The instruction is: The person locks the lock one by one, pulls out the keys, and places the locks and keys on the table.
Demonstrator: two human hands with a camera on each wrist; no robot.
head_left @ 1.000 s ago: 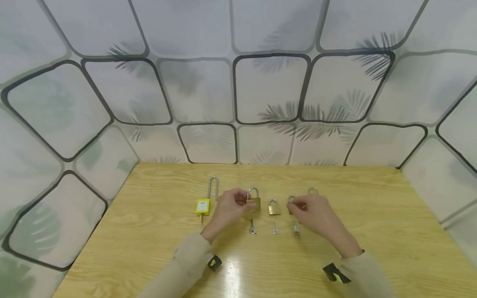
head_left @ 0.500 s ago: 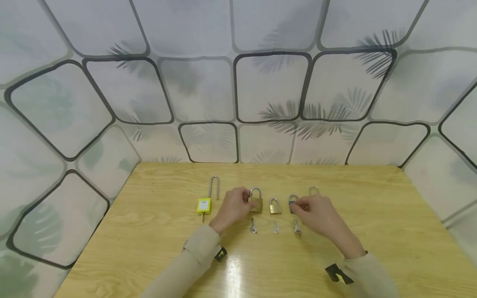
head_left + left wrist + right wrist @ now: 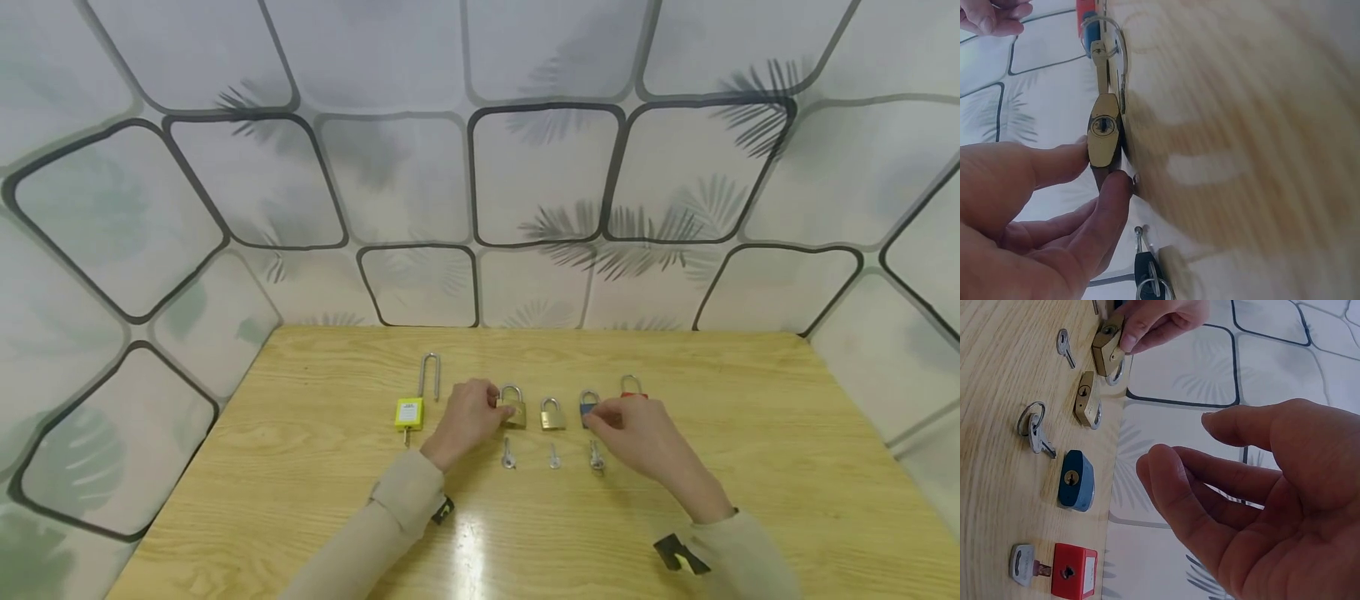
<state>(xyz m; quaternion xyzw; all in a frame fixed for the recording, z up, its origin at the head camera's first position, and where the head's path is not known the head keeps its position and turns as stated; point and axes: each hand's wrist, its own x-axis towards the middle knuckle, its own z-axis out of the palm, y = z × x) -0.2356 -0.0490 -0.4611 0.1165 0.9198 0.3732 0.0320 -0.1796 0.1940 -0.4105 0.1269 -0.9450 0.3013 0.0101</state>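
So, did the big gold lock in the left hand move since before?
Yes: the big gold lock has moved slightly down in the head view; it now sticks up less above the small gold lock.

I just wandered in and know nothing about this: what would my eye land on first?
Probably the bright yellow padlock, leftmost in the row on the wooden table. A red padlock marks the row's right end. Just right of the yellow one, the left hand's fingers pinch the larger brass padlock.
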